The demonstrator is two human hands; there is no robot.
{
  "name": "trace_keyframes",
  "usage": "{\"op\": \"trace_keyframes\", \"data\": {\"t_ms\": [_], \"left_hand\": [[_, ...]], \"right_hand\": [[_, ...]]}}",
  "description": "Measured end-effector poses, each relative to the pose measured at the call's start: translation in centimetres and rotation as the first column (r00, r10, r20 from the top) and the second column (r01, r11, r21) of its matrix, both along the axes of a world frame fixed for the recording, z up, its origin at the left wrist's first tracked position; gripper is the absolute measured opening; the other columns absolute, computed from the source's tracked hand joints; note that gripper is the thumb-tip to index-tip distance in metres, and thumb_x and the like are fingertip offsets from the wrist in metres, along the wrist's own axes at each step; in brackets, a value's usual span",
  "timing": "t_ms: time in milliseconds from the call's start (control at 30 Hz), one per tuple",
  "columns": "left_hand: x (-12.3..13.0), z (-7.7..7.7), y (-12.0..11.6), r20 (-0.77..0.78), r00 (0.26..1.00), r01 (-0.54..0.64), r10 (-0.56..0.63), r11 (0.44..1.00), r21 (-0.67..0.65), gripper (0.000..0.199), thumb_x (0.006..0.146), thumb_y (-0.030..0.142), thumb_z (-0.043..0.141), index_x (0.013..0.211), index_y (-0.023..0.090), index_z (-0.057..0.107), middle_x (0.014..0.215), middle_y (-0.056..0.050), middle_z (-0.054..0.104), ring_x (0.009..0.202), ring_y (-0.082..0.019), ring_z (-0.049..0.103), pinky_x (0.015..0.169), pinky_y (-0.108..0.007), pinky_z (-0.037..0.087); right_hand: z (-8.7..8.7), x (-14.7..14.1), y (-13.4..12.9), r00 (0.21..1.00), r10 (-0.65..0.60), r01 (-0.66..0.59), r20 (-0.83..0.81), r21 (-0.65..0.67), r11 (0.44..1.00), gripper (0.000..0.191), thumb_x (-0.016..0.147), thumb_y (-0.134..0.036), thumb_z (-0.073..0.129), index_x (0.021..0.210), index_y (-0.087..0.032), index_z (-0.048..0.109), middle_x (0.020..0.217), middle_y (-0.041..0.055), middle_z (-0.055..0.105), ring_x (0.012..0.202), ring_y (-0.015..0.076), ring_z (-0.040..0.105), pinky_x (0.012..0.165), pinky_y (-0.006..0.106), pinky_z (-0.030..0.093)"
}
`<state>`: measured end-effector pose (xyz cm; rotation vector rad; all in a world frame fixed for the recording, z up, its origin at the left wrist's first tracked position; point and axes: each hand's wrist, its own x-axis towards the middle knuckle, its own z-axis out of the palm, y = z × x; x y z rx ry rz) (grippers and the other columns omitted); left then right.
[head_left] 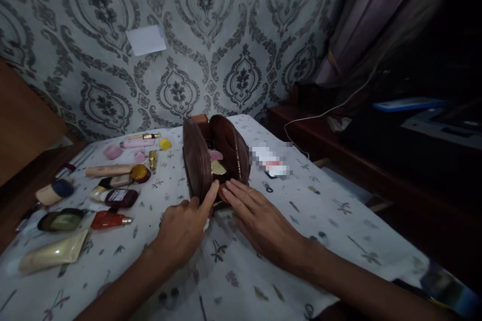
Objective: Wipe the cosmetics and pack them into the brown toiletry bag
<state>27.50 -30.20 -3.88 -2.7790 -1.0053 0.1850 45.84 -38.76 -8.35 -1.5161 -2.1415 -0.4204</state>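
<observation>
A brown cosmetic bag [196, 165] stands unzipped on the table, its mouth spread and facing me. A pink item [216, 155] and a pale yellow item [219, 167] show inside; the deeper interior is dark. My left hand [184, 228] grips the bag's near edge, index finger stretched along it and the other fingers curled. On the right side of that edge, my right hand [259, 215] has its fingers laid together over the brown flap. Its thumb is hidden beneath.
Several cosmetics lie at the left, among them a cream tube [54, 253], a red bottle [109, 220] and a dark red bottle [121, 197]. A pixelated white item [269, 159] is right of the bag. Patterned wallpaper [205, 5] rises behind; a white cable [339, 106] hangs at right.
</observation>
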Motion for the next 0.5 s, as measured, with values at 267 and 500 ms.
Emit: {"op": "trace_keyframes", "data": {"t_ms": [267, 500], "left_hand": [[-0.3, -0.2, -0.2, 0.009, 1.0, -0.017, 0.018, 0.998, -0.054, 0.082, 0.091, 0.012, 0.05, 0.159, 0.03, 0.008, 0.1, -0.007, 0.072, 0.085, -0.025, 0.073, 0.068, -0.033, 0.056], [-0.2, -1.1, -0.3, 0.101, 0.995, 0.011, -0.009, 1.0, -0.018, 0.07, 0.095, 0.018, 0.047, 0.158, 0.025, 0.017, 0.097, -0.007, 0.073, 0.081, -0.024, 0.073, 0.066, -0.032, 0.055]], "right_hand": [[3.8, -0.1, 0.0, 0.991, 0.02, -0.025, -0.135, -0.029, 0.999, 0.04, 0.095, -0.024, 0.047, 0.131, -0.009, 0.058, 0.13, 0.0192, 0.064, 0.126, 0.0292, 0.057, 0.103, 0.049, 0.051], [10.3, -0.4, 5.9, 0.955, -0.244, 0.151, -0.17, -0.43, 0.89, 0.035, 0.096, -0.014, 0.039, 0.124, -0.007, 0.06, 0.123, 0.0165, 0.067, 0.115, 0.0216, 0.063, 0.097, 0.03, 0.048]]}}
